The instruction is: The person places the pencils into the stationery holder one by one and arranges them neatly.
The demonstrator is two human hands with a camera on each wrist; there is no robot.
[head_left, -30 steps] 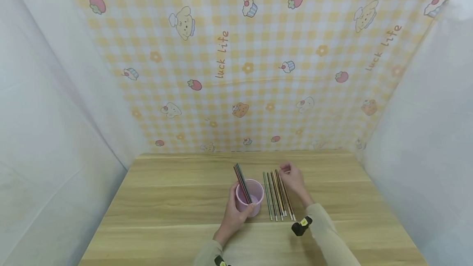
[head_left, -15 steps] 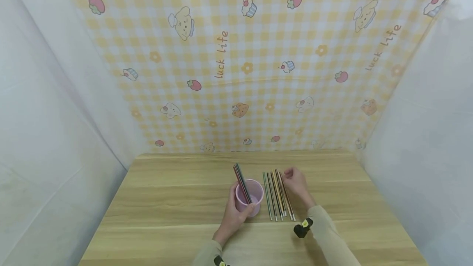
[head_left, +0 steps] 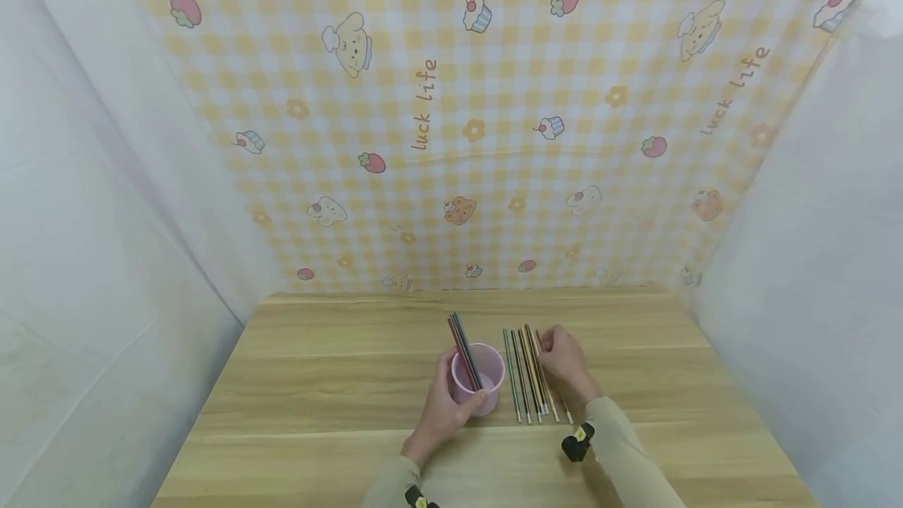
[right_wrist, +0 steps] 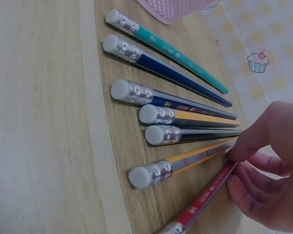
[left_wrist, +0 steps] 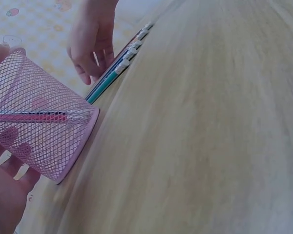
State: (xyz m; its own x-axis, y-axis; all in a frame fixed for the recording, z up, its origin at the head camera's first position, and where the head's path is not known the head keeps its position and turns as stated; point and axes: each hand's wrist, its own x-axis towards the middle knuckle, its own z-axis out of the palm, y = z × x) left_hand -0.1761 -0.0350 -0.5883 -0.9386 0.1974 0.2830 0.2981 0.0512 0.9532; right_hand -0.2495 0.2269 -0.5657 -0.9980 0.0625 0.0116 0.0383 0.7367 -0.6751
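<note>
My left hand (head_left: pixel 443 408) holds a pink mesh pencil cup (head_left: pixel 488 404), with the thumb near its rim. Several pencils (head_left: pixel 462 350) lean inside the cup toward its left side. My right hand (head_left: pixel 566 357) is at the right end of a row of pencils on the table. In the right wrist view, its thumb and fingers pinch the far part of a red pencil (right_wrist: pixel 205 199), which lies askew from the others. Beside it lie a yellow-and-grey pencil (right_wrist: pixel 200 155), dark blue pencils (right_wrist: pixel 180 78) and a green pencil (right_wrist: pixel 178 57), white erasers toward me.
The wooden table (head_left: pixel 317 382) runs back to a yellow checked cloth (head_left: pixel 451 179) with cartoon prints. White sheets (head_left: pixel 92 257) hang at both sides. The row of pencils lies just right of the cup.
My right hand has come down and slightly nearer along the rightmost pencil. That pencil's eraser end has swung right, away from its neighbour. The left hand and cup stay nearly in place.
</note>
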